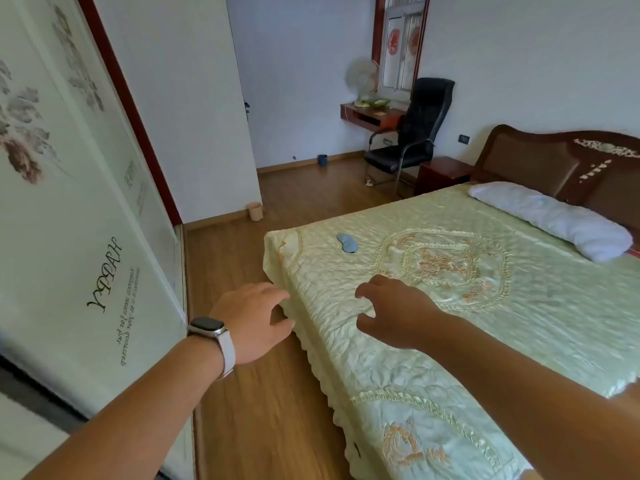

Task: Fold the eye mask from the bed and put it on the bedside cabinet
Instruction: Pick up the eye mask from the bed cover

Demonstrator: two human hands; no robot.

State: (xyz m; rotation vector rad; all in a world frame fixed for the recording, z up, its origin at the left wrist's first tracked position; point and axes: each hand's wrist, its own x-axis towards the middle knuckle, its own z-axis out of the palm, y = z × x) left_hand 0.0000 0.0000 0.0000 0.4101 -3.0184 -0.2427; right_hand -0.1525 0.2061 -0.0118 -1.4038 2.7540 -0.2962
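So this is just the reach: both hands, left (254, 322) and right (394, 311), are empty with fingers spread. The eye mask (347, 242) lies flat on the bed (450, 306), well ahead. Next: step in, grab it.

Eye mask (347, 242): we see a small pale blue mask, darker along one edge, lying flat and unfolded.
Place: it rests on the bed (450, 306), on the green quilted cover near the far left corner at the foot, just left of the embroidered medallion.
Bedside cabinet (441, 174): we see a low reddish-brown wooden cabinet at the far side, beside the headboard, well apart from the mask.
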